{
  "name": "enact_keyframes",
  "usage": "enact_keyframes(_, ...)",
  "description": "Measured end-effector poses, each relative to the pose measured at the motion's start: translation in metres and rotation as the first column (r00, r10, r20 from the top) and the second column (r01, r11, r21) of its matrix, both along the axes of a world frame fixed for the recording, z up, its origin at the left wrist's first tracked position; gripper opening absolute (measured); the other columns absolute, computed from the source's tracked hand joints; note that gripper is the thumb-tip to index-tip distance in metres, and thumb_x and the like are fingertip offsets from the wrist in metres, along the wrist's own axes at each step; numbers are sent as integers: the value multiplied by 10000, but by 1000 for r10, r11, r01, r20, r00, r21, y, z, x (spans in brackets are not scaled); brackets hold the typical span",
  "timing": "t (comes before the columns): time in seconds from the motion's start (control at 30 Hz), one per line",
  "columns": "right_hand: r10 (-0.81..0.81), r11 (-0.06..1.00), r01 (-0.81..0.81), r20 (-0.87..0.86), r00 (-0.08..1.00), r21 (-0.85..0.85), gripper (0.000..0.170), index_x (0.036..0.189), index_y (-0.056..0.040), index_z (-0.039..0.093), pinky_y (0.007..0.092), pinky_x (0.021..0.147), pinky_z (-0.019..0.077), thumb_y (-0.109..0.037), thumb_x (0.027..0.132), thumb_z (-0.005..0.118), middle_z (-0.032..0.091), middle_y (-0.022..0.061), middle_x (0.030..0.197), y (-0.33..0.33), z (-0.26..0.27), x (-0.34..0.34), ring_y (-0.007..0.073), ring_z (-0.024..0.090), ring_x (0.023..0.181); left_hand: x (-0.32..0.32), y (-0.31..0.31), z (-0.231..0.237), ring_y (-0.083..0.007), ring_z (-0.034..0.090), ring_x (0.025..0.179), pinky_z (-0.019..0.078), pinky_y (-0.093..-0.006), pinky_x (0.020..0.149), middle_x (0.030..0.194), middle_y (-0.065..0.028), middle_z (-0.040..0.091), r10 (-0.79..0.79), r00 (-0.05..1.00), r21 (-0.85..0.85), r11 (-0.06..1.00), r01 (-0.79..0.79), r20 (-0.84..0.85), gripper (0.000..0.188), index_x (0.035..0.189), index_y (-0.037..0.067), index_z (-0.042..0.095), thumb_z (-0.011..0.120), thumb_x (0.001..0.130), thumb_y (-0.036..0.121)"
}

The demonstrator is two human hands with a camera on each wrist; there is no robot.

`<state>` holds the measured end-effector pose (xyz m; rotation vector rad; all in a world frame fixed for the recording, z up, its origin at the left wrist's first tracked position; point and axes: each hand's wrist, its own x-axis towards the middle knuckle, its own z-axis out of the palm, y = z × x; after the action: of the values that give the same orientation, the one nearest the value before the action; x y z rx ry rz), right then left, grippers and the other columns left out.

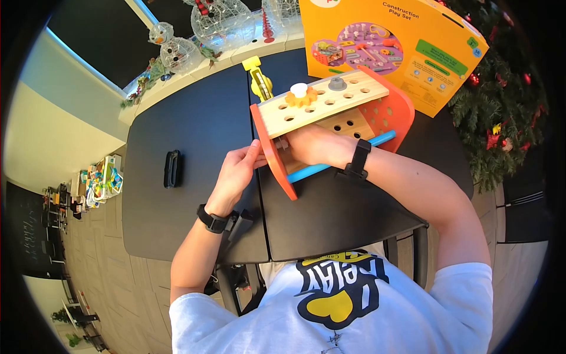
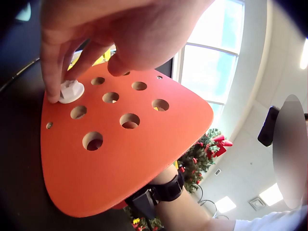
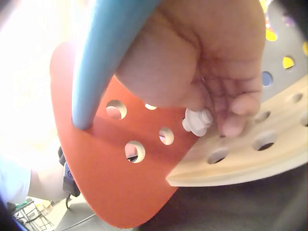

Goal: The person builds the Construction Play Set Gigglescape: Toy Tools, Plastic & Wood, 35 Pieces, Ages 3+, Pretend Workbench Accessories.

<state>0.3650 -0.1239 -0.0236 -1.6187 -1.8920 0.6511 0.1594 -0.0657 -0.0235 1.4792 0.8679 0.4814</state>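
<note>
A toy workbench with orange-red side panels (image 1: 276, 154) and a pale wooden top (image 1: 324, 105) stands on the table before me. My left hand (image 1: 237, 170) is at the outside of the near-left panel, its fingertips holding the white hex bolt head (image 2: 72, 91) set in one of the holes. My right hand (image 1: 318, 144) reaches in under the top, above the blue bar (image 1: 309, 171). On the panel's inner face, its curled fingers (image 3: 233, 122) hold a white nut-like piece (image 3: 196, 122); the thumb's tip is partly hidden.
On the workbench top are an orange gear (image 1: 302, 99) with a white bolt and a grey nut (image 1: 337, 84). A yellow toy tool (image 1: 257, 78) lies behind the bench. The yellow box (image 1: 401, 53) stands at the back right; a black case (image 1: 172, 169) lies at the left.
</note>
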Motion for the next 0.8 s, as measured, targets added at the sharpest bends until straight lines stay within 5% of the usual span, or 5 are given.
enact_keyframes(0.2,43,977,-39,14,999,-209,259,1154,29,655,447,877,536,37,899,612,706,224,1090,-8,33,0,394,672,1022,-1,1,-3,-236,692,1135,505,-356,1068,1206,-189,732,-3,1000,10,1000,3,-2,552,1262,-124,664,446,1140,369)
enact_keyframes(0.33,0,992,-6,-47,999,-123,234,1154,27,654,447,886,532,-14,930,604,704,231,1096,-4,18,1,400,669,1033,0,-1,-2,-237,692,1135,503,-352,1069,1203,-188,733,7,1000,10,1000,-7,-12,550,1265,-122,663,446,1140,368)
enact_keyframes(0.5,55,998,-54,130,990,-15,217,1146,16,661,443,907,527,-69,963,580,705,229,1095,0,3,2,400,667,1045,0,-1,-2,-239,692,1137,501,-354,1071,1200,-189,734,6,1000,11,1000,-6,-10,548,1269,-122,659,445,1141,367)
enact_keyframes(0.6,21,997,-24,-45,999,-74,204,1129,6,673,437,907,529,-67,949,609,713,215,1080,0,6,-1,390,670,1027,-1,1,-4,-238,692,1137,500,-356,1071,1201,-188,734,2,1000,5,1000,-2,-7,550,1270,-122,658,445,1141,369)
enact_keyframes(0.8,55,989,-64,-75,996,-132,207,1115,-6,681,433,896,535,-40,914,646,716,201,1075,-4,21,2,366,679,1001,0,-2,-1,-233,690,1139,498,-355,1075,1201,-186,733,6,1000,1,1000,-6,-10,548,1262,-124,659,442,1143,365)
